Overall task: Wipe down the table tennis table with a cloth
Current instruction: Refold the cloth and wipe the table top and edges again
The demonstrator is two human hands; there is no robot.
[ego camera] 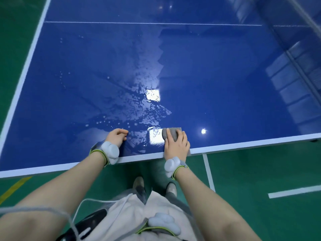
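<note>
Both hands on table (225, 84); right hand (176, 146) presses cloth (172, 133).

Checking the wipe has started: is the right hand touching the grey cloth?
Touching. The head view shows the right hand laid flat on the grey cloth, pressing it against the blue table.
</note>
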